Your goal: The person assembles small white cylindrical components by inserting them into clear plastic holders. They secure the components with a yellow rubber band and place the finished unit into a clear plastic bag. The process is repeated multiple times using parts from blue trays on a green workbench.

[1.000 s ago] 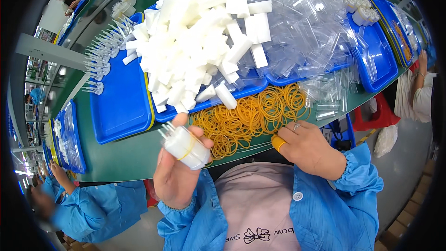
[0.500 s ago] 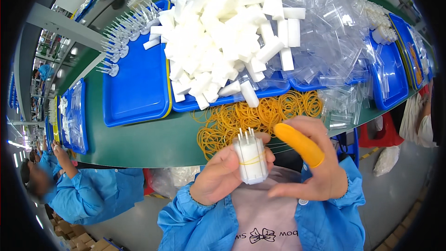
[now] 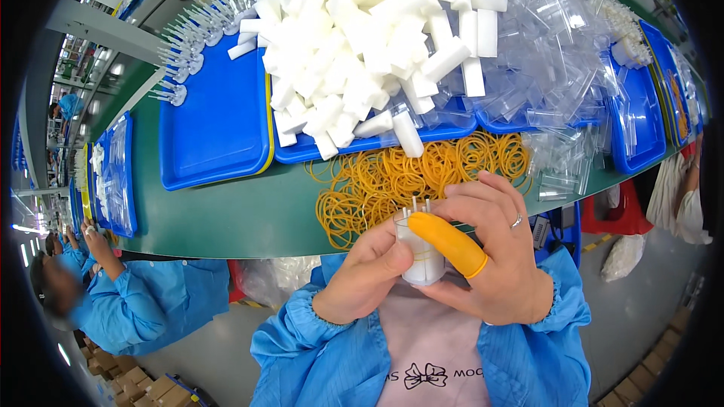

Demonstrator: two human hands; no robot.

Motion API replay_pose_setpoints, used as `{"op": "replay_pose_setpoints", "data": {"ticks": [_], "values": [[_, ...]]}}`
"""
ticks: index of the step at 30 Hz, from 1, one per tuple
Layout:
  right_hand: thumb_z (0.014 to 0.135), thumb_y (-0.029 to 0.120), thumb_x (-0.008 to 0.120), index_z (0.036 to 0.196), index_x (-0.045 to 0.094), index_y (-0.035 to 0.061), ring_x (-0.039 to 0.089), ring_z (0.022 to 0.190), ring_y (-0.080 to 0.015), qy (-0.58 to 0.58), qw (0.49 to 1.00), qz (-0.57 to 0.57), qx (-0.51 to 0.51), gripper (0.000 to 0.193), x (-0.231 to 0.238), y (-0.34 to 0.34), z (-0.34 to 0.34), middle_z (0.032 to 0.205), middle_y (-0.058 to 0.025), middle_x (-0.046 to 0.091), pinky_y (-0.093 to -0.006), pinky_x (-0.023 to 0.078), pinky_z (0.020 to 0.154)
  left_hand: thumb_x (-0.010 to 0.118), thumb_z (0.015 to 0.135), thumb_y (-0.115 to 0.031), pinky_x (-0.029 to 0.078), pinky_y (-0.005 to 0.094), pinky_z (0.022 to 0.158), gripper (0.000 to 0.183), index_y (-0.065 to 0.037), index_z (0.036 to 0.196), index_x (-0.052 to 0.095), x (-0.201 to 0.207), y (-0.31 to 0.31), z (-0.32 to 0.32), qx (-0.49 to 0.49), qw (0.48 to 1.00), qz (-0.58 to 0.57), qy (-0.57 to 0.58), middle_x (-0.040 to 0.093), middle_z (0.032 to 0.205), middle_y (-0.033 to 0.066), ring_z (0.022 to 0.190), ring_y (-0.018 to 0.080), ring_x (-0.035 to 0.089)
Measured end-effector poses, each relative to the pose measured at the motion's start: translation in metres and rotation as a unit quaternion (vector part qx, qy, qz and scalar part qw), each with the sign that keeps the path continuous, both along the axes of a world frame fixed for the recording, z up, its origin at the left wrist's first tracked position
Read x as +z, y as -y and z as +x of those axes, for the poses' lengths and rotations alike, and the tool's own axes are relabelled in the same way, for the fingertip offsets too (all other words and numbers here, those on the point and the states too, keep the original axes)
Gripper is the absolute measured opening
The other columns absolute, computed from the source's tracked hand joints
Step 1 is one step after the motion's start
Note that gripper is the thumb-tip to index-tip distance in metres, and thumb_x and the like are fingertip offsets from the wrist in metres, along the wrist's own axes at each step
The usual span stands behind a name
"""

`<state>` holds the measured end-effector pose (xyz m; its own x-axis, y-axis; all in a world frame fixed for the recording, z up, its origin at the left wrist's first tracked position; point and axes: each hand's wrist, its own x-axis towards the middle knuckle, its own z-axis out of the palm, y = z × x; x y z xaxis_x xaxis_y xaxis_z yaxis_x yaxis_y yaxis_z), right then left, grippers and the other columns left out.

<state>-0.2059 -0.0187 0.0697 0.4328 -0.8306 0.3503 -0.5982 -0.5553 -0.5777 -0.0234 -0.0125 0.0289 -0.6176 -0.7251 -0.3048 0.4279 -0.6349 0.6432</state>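
In front of my chest both hands hold a white foam bundle (image 3: 424, 265), a foam core with thin white rods sticking up from its top and a yellow rubber band round its middle. My left hand (image 3: 368, 277) grips it from the left, thumb against its side. On the right, my right hand (image 3: 501, 267) closes on it, with the thumb low and the index finger lying across its upper part. That finger wears an orange-yellow finger cot (image 3: 451, 245), which hides part of the bundle. A ring shows on another finger.
Beyond my hands lies a pile of yellow rubber bands (image 3: 422, 181). Behind it are heaped white foam blocks (image 3: 354, 53) and clear plastic sleeves (image 3: 535, 45). A blue tray (image 3: 215, 143) at left has rod assemblies (image 3: 197, 45) along its edge. A co-worker's blue sleeve (image 3: 128, 316) shows left.
My right hand has moved left from beside the bundle and closed on it. The bundle has shifted slightly right, still in my left hand. The view has tipped a little.
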Motion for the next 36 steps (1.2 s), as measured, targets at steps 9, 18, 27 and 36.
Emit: {"op": "replay_pose_setpoints", "data": {"ticks": [9,18,27,36], "values": [[0.057,0.025,0.077,0.110,0.061,0.0094,0.051,0.108,-0.0269,0.008,1.000,0.011,-0.004,0.058,-0.002,0.000,-0.010,0.115,-0.0060,0.053,-0.0501,0.034,0.097,0.059,0.087,-0.043,0.039,0.0346,0.099,0.073,-0.001,0.138,0.029,0.011,0.007,-0.004,0.006,0.998,0.055,-0.004,0.048,0.128,0.0085,0.117,0.0187,0.049],[0.058,0.027,0.078,0.105,0.065,0.0097,0.050,0.109,-0.0265,0.005,1.000,0.000,-0.028,0.052,0.002,0.003,0.000,0.111,-0.0053,0.054,-0.0504,0.034,0.098,0.068,0.082,-0.028,0.036,0.0335,0.101,0.073,0.001,0.138,0.030,0.007,0.006,-0.001,0.054,0.998,-0.033,-0.013,0.046,0.131,0.0087,0.121,0.0179,0.045],[0.068,0.033,0.074,0.106,0.065,0.0103,0.050,0.110,-0.0267,-0.089,0.979,-0.180,-0.012,0.045,-0.004,0.000,-0.005,0.115,-0.0053,0.054,-0.0482,0.034,0.098,0.072,0.077,-0.022,0.037,0.0342,0.101,0.075,0.003,0.136,0.033,0.010,0.002,-0.004,0.071,0.971,-0.169,0.152,0.047,0.129,0.0106,0.120,0.0195,0.046],[0.067,0.030,0.075,0.123,0.051,0.0080,0.041,0.119,-0.0338,0.199,0.964,0.122,0.127,0.065,0.012,0.001,-0.043,0.128,-0.0148,0.041,-0.0430,0.033,0.098,0.076,0.072,-0.017,0.042,0.0359,0.097,0.066,0.006,0.125,0.045,0.018,0.001,-0.006,-0.087,0.995,-0.043,-0.018,0.057,0.116,0.0153,0.112,0.0243,0.054]]}}
